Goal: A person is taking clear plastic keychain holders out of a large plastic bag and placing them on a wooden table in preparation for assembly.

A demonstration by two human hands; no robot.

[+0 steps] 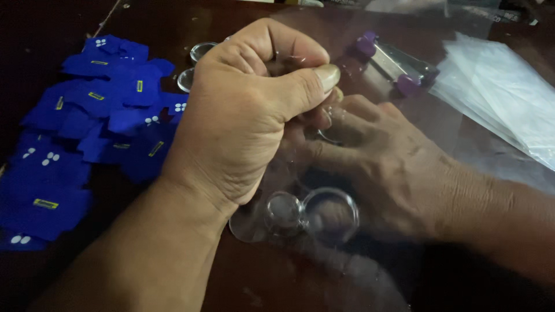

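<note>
In the head view, the left hand (pixel 243 115) was curled into a loose fist, thumb pressed against the side of the forefinger. It seemed to pinch the edge of a clear plastic bag (pixel 324 254), but the film was so transparent that the exact point of grip could not be made out. The right hand (pixel 381 162) lay lower, just beside and partly under the left fingers, its own fingers bent inward and half hidden behind the left thumb; whether they held anything, I could not tell.

Below the left palm and close against the right hand's fingers sat small clear suction cups (pixel 312 216), round and glassy, apparently inside the bag. Their edges blurred into the film and the dark wooden table (pixel 248 283), so their number was uncertain. Two more clear cups (pixel 193 66) peeked out beyond the left knuckles, mostly covered by the hand.

Out past the back of the left hand lay a scattered heap of blue card tags (pixel 75 133) with small white and yellow marks; the heap was cut off at the picture's edge. Beyond the fingertips of both hands rested a tool with purple ends (pixel 393 66), seen dimly through the plastic. Past the right wrist lay a stack of clear plastic bags (pixel 509 104), cut off at the frame's border.
</note>
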